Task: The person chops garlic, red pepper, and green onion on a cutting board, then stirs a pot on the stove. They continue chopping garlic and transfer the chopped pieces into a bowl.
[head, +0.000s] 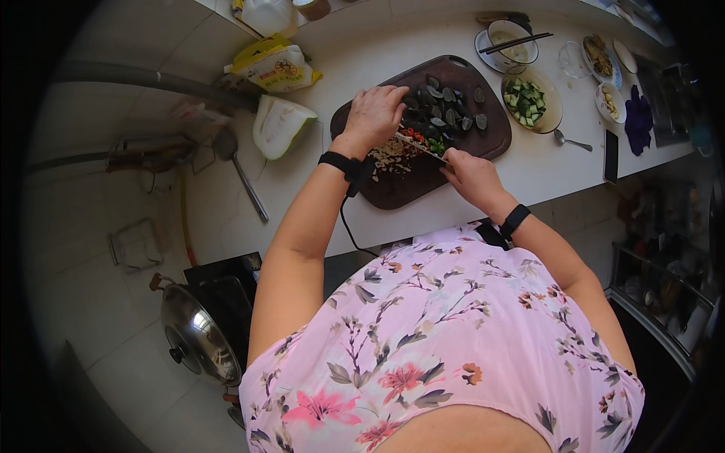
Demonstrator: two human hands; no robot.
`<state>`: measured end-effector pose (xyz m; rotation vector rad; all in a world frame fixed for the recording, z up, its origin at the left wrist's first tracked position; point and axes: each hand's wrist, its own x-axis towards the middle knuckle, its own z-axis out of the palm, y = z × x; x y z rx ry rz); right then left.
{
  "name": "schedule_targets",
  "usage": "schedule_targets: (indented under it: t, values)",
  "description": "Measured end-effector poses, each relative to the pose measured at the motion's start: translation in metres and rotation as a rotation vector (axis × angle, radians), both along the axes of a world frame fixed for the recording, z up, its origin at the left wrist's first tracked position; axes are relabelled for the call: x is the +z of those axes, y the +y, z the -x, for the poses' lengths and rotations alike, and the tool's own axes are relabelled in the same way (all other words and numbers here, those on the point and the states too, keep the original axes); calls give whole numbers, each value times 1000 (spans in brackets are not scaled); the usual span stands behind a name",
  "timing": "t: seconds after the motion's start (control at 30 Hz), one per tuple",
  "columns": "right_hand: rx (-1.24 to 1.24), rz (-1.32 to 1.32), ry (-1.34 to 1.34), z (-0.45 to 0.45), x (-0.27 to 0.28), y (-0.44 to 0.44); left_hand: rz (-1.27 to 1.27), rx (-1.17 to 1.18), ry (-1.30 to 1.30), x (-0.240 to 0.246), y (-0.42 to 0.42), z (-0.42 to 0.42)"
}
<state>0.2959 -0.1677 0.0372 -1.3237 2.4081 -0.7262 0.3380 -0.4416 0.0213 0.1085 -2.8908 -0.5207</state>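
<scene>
My right hand [473, 175] grips a knife [422, 148] by its handle end, its thin blade edge-up to my view. The blade lies between chopped pale garlic [391, 156] and chopped red and green peppers [416, 137]. My left hand [374, 113] is at the far end of the blade, fingers bent toward the pieces; its fingertips' contact is hidden. Dark, glossy wedges that look like preserved egg [449, 94] are spread beyond the peppers. All of this rests on a dark brown cutting board [416, 192].
To the right stand a glass bowl of chopped cucumber [525, 102], a bowl with chopsticks [507, 45], a small bowl of garlic cloves [610, 103], a spoon [572, 140] and a phone [610, 156]. A cut winter melon [281, 127], ladle [243, 172] and lidded wok [198, 334] are left.
</scene>
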Motion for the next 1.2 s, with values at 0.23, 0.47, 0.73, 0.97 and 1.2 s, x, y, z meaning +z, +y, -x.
schedule_targets:
  t: [0.23, 0.47, 0.73, 0.97, 1.2]
  values:
    - [9, -73, -29, -5, 1, -5, -147, 180, 6, 15, 0, 1]
    - [-159, -14, -112, -13, -10, 12, -120, 51, 219, 31, 26, 30]
    - [-86, -73, -212, 9, 1, 7, -175, -17, 80, 2, 1, 26]
    - [73, -19, -59, 18, -2, 4, -421, 229, -87, 14, 3, -5]
    - [214, 88, -43, 19, -3, -18, -320, 302, 63, 10, -20, -32]
